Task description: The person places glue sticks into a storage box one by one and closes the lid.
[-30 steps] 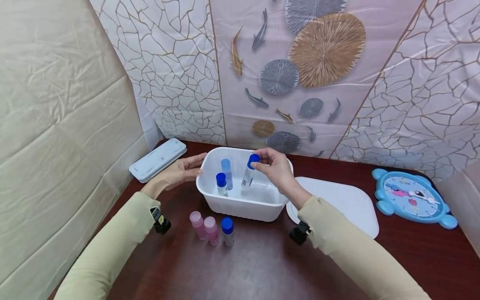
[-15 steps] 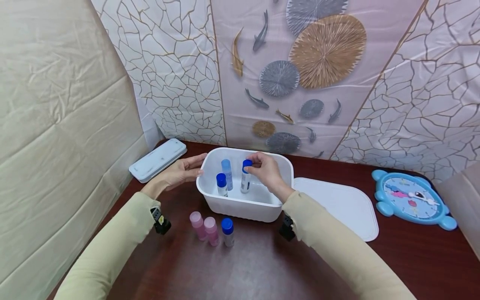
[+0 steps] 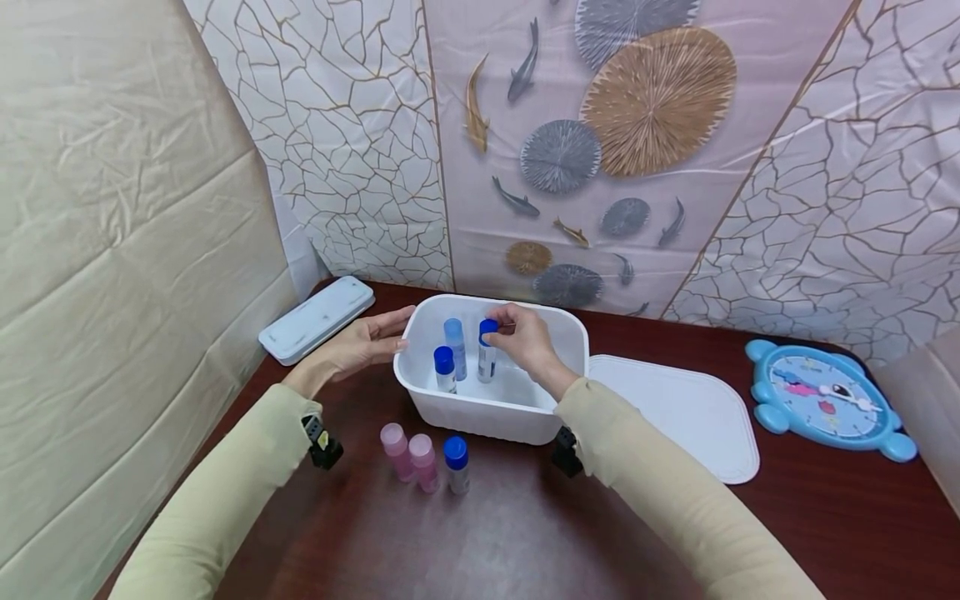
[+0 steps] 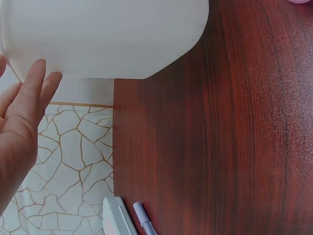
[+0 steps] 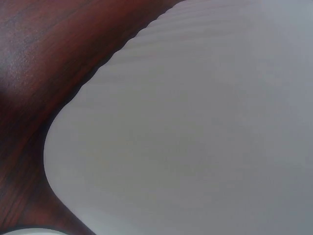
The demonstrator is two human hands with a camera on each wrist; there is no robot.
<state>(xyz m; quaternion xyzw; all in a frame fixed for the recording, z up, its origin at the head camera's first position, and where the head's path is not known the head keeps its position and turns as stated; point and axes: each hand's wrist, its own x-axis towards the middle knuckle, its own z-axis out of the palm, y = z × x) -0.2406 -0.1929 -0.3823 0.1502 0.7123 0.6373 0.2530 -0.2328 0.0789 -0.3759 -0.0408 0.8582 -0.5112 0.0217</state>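
Note:
My right hand reaches into the white plastic box and pinches the blue cap of a clear glue stick, which stands upright inside. To its left are a light blue glue stick and another blue-capped glue stick. With fingers fairly straight, my left hand touches the left side of the box; the left wrist view shows its fingers against the wall. Two pink glue sticks and one blue-capped glue stick stand in front of the box. Only the box's outer wall fills the right wrist view.
A white lid lies right of the box. Farther right is a blue animal-shaped toy clock. A pale pencil case lies at the back left, with a lilac pen beside it. Patterned cloth hangs behind the dark wooden table.
My right hand has moved left and down with the glue stick, which has gone from tilted to upright beside the light blue one. The left hand has stayed at the box.

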